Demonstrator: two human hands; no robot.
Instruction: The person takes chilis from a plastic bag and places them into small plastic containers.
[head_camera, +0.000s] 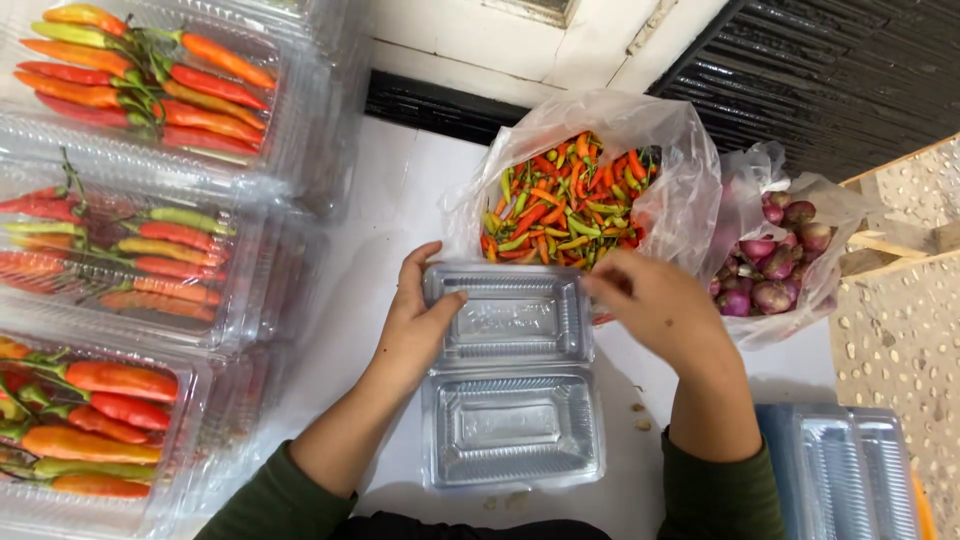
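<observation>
An empty clear plastic clamshell container lies unfolded on the white table, its lid half toward the far side. My left hand grips the lid's left edge, thumb on top. My right hand holds the lid's right far corner with fingers closed on the rim. Just beyond the lid stands a clear plastic bag full of small red, orange and green chilies.
A second bag holds purple shallots at the right. Stacked clear containers filled with long chilies line the left side. A pile of empty containers sits at the lower right. A wooden crate edge lies far right.
</observation>
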